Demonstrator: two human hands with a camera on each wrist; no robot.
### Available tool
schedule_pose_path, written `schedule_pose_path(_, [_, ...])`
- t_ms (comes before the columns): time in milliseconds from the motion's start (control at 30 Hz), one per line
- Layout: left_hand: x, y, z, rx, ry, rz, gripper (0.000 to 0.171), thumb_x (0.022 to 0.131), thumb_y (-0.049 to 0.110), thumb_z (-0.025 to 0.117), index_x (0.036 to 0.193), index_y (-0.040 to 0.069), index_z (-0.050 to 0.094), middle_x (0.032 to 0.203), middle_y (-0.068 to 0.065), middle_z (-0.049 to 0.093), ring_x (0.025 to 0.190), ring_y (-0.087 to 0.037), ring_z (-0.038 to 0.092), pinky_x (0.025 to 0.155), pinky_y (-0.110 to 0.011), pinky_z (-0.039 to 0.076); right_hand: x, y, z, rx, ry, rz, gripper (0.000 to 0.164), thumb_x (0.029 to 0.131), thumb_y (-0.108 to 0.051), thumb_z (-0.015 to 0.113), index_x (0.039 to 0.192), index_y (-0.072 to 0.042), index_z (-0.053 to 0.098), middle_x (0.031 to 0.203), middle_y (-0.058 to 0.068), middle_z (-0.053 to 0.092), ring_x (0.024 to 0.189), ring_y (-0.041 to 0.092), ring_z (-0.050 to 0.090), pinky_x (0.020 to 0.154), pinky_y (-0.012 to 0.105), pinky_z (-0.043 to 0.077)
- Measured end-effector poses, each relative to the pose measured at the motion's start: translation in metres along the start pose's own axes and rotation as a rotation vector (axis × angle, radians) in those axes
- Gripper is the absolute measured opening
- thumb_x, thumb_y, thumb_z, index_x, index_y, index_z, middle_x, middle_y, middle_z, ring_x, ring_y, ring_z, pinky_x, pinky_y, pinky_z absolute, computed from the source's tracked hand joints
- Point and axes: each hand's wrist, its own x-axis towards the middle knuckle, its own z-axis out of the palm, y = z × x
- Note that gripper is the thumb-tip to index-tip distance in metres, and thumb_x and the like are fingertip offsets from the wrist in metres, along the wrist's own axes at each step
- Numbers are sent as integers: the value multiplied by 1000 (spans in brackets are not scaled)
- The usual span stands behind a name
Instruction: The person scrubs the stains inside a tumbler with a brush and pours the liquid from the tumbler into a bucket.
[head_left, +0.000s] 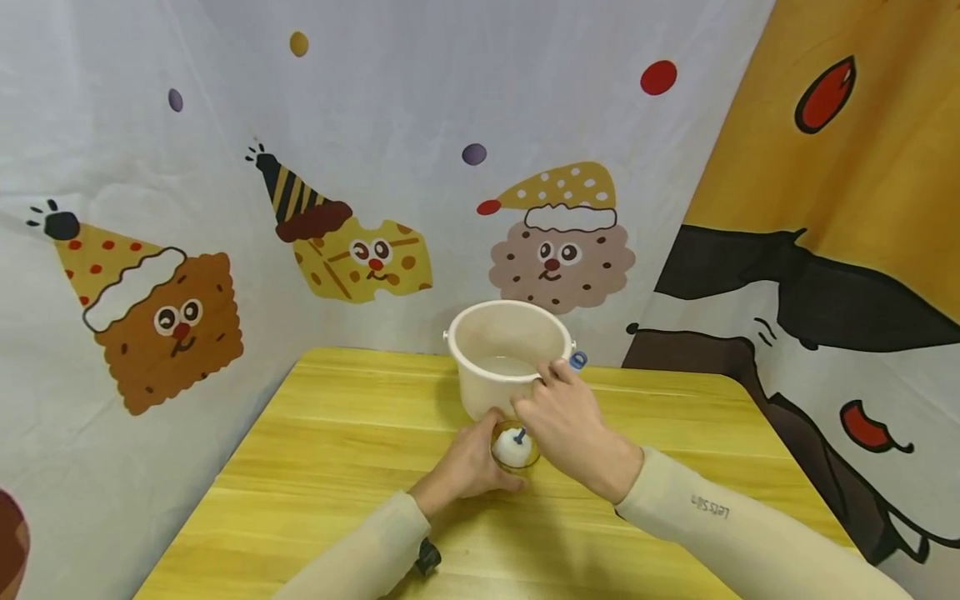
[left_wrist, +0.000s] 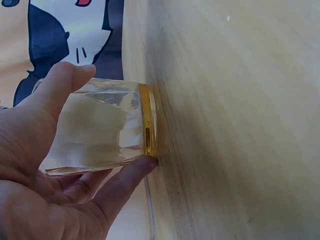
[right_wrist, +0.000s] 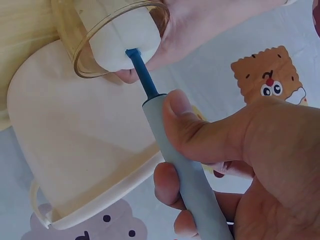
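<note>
My left hand [head_left: 468, 458] grips an amber-tinted clear glass [left_wrist: 95, 132], thumb on one side and fingers on the other. The glass stands upright, its base right at the tabletop in the left wrist view. A cup brush [right_wrist: 177, 155] with a pale blue-grey handle and dark blue neck is in my right hand [head_left: 564, 421], fingers and thumb wrapped round the handle. Its white sponge head [head_left: 513, 448] sits inside the glass, filling much of the mouth. The blue loop [head_left: 578, 360] at the handle's end pokes out beyond my right hand.
Just behind the glass stands a white bucket [head_left: 480, 385], with what looks like water in the bottom. Both stand on a yellow wood-grain table [head_left: 337, 467]. A cartoon-printed cloth [head_left: 420, 100] hangs behind it. A small black object [head_left: 427, 557] shows beside my left sleeve.
</note>
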Motion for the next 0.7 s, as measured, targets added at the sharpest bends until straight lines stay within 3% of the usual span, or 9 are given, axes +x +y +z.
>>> schedule_pose_path(300, [0, 0, 0, 4, -4, 9, 87, 72, 30, 115, 139, 15, 61, 132, -8, 80, 119, -27, 78, 99, -43, 67, 2, -1, 4, -23, 3, -4, 25, 81, -18, 104, 97, -19, 84, 88, 7, 84, 101, 27, 64, 106, 42, 48])
schedule_pose_path(533, [0, 0, 0, -24, -3, 12, 86, 72, 28, 115, 139, 16, 61, 134, -9, 80, 120, -27, 78, 100, -43, 67, 0, 5, -4, 13, -59, -16, 25, 81, -15, 102, 96, -16, 83, 92, 9, 84, 101, 29, 63, 106, 44, 47])
schedule_pose_path(700, [0, 0, -1, -35, 2, 18, 85, 73, 27, 115, 138, 16, 62, 132, -8, 80, 120, -27, 78, 101, -44, 66, -1, 9, -9, 43, -107, -28, 29, 75, -10, 102, 95, -14, 80, 94, 8, 83, 101, 29, 60, 106, 45, 46])
